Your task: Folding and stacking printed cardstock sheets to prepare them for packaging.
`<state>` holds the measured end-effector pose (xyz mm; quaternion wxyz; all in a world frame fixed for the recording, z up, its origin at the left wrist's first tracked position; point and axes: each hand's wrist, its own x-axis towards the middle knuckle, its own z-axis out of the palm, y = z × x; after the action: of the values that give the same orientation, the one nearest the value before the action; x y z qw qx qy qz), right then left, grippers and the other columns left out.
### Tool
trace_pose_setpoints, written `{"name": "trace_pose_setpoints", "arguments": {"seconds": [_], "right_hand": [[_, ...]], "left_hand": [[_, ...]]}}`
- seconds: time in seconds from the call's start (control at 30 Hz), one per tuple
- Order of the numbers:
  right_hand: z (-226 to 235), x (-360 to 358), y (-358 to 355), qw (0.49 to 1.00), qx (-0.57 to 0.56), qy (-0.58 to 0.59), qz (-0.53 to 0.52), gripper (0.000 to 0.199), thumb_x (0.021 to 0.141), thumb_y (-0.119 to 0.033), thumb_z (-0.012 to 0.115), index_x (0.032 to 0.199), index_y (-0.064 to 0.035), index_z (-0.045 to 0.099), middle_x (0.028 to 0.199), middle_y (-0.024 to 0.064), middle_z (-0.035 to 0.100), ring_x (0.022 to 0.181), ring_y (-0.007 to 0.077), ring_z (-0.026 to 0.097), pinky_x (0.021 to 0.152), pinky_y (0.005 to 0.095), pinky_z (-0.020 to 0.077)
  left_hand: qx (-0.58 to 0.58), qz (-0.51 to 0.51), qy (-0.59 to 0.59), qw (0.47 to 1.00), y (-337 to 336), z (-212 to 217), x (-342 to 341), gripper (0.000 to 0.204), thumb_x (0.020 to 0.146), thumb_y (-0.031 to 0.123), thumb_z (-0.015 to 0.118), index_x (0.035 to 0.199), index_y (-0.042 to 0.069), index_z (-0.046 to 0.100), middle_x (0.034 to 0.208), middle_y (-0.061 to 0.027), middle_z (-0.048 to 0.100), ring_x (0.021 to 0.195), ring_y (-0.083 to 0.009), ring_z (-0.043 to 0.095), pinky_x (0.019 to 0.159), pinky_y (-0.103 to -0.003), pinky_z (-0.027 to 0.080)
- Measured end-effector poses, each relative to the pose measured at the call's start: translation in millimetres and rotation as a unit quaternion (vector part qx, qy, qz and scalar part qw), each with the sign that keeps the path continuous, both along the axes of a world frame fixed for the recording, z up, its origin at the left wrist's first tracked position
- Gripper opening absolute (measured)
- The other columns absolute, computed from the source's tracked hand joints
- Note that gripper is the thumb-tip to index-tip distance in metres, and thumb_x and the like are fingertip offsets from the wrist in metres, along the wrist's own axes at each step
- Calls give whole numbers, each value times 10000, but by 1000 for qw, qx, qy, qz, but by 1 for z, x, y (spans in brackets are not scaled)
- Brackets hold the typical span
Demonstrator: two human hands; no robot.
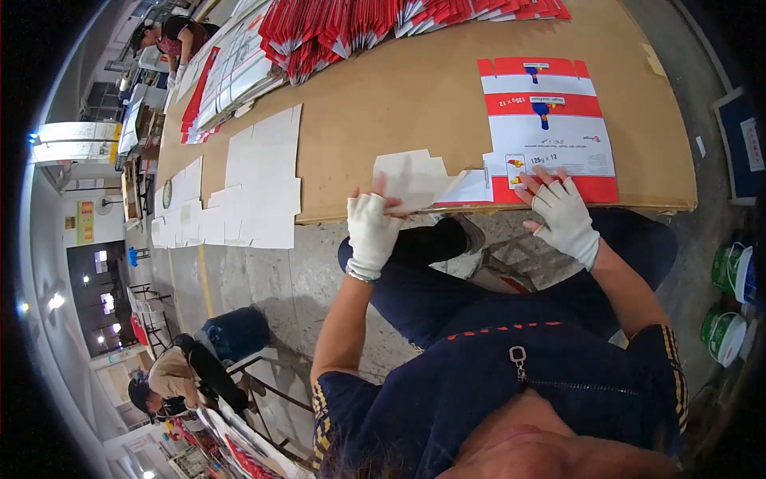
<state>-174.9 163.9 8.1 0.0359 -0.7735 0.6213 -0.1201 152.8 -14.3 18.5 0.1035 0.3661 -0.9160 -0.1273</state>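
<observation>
Far, red cartons (343, 30) appear folded; near right, sheet (546, 132) lies unfolded; left hand (372, 233) loosely open, right hand (565, 217) spread

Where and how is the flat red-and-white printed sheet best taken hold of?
Likely by its near edge, coming from the wearer's side: the sheet lies flat on the table, with that edge close to the table's front, within reach of the right hand.
</observation>
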Motion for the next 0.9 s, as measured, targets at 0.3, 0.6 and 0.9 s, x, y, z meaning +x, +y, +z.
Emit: {"name": "trace_pose_setpoints", "arguments": {"seconds": [0.3,0.6,0.9], "right_hand": [[-7,7,-1,999,-16,-5,-27,603,800,-370,618,1339,-137,478,1430,67,417,1332,269,358,1115,498,196],[1,-4,-12,988,-79,134,23,499,888,-206,419,1387,-203,408,1444,22,405,1323,202,375,1017,578,315],[-11,-9,-15,987,-72,137,52,478,893,-237,416,1371,-231,427,1446,6,403,1358,209,329,1022,642,264]], "left_hand": [[331,244,612,676,21,-42,-85,468,884,133,635,1267,-15,409,1220,-108,518,1074,-196,516,914,-333,425],[-71,-140,136,978,12,-42,-92,698,786,43,585,1424,38,301,1490,-203,262,1386,-358,251,1115,-498,210],[-112,-146,-16,983,28,-26,-111,708,820,330,615,1432,117,332,1500,-169,247,1390,-380,209,1068,-616,142]]}}
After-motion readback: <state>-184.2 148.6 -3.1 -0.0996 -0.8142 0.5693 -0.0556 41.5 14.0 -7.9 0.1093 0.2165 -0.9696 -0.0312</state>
